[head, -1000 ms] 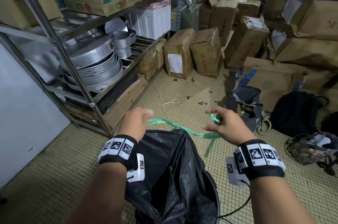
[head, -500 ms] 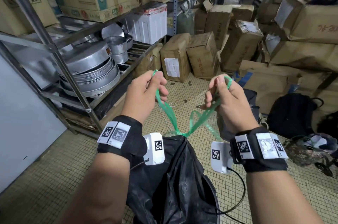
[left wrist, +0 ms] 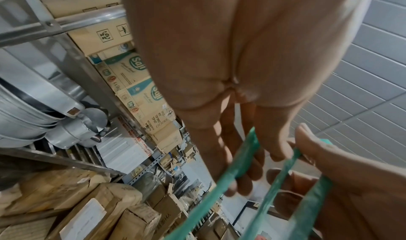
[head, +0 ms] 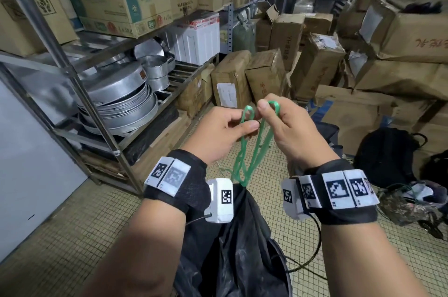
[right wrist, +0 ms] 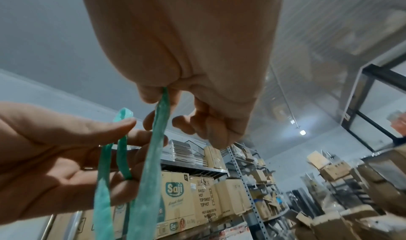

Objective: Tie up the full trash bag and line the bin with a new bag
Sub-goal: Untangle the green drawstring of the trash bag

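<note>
A black trash bag point(head: 237, 248) stands in a dark bin point(head: 287, 270) at the bottom centre of the head view. Its neck is gathered where the green drawstring point(head: 252, 153) comes out. Two loops of that string rise to my hands, held close together above the bag. My left hand point(head: 225, 132) pinches one loop between thumb and fingers. My right hand point(head: 288, 127) pinches the other loop just beside it. In the left wrist view the drawstring point(left wrist: 239, 158) crosses my left fingers point(left wrist: 230, 148). In the right wrist view the drawstring point(right wrist: 153, 157) hangs from my right fingers point(right wrist: 153, 94).
A metal rack point(head: 80, 93) with stacked round pans point(head: 121, 103) and cartons stands on the left. Cardboard boxes point(head: 264, 73) crowd the far side and right. A black backpack point(head: 385, 151) and a camouflage bag point(head: 409, 204) lie on the tiled floor at right. A cable point(head: 315, 260) trails beside the bin.
Both hands have risen from the bag's mouth and come together, pulling the green drawstring loops up. The bag's neck has drawn in.
</note>
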A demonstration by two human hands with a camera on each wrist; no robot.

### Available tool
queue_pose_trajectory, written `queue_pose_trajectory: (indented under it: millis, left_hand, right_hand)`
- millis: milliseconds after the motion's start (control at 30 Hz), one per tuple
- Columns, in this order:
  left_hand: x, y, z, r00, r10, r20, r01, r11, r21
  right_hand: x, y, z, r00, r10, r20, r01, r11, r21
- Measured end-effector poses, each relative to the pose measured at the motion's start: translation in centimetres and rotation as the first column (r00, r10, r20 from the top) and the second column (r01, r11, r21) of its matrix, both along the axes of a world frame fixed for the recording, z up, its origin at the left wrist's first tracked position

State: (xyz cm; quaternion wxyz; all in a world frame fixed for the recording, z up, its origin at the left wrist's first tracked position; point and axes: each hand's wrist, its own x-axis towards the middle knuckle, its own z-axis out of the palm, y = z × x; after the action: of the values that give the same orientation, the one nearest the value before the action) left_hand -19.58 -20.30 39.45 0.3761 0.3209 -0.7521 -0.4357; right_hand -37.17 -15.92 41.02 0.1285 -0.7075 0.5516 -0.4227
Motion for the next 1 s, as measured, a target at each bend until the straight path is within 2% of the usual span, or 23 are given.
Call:
queue_pose_trajectory:
  millis: [100,167,300,400,500,567,633,700,767,900,1000]
  left_hand:
    - [-0.2,-0.3,0.4,0.999,-0.034,-0.005,0.035,0.998,0.057]
    - [-0.5,-0.5,0.6,0.999,-0.031,0.012,0.030,0.998,0.058]
    - [-0.8,-0.6,1.5,1.000,-0.007,0.001,0.007,0.998,0.055]
    - [-1.0,-0.8,2.0,1.000,0.017,-0.004,-0.017,0.999,0.041]
    - [-0.9,-1.2,2.2,0.997,0.073,-0.003,-0.074,0.997,-0.028]
    - [-0.6,-1.4,2.1,0.994,0.101,-0.042,-0.103,0.994,-0.028]
    - [-0.3,-1.7,1.9,0.988,0.138,-0.069,-0.141,0.990,-0.033]
    - [-0.1,-2.0,1.7,0.983,0.173,-0.065,-0.176,0.983,-0.053]
    - [0.0,-2.3,1.5,0.979,0.195,-0.063,-0.199,0.979,-0.054]
    - [0.1,-2.6,1.3,0.970,0.191,-0.147,-0.191,0.981,0.017]
    - [0.0,-2.7,1.3,0.953,0.233,-0.194,-0.230,0.972,0.036]
  right_hand:
    - [-0.2,0.0,0.5,0.999,-0.039,0.010,0.039,0.999,0.003]
    - [-0.3,0.0,0.9,0.995,-0.069,0.073,0.070,0.998,-0.002]
    - [0.0,0.2,2.0,0.962,-0.002,0.272,-0.001,1.000,0.012]
    - [0.1,0.3,2.4,0.947,0.018,0.320,-0.014,1.000,-0.015]
    - [0.0,0.2,1.9,0.913,0.009,0.408,0.015,0.998,-0.057]
    - [-0.5,0.3,0.3,0.879,-0.029,0.475,0.033,0.999,-0.001]
    - [-0.7,0.6,-2.2,0.900,-0.095,0.425,0.031,0.987,0.155]
    - [-0.1,1.1,-5.4,0.952,-0.119,0.282,0.016,0.940,0.341]
    - [0.9,1.6,-8.3,0.980,-0.122,0.160,0.036,0.890,0.454]
    - [1.9,1.7,-11.5,0.980,-0.141,0.138,0.048,0.848,0.528]
    - [2.4,1.8,-13.0,0.990,-0.135,0.041,0.094,0.850,0.518]
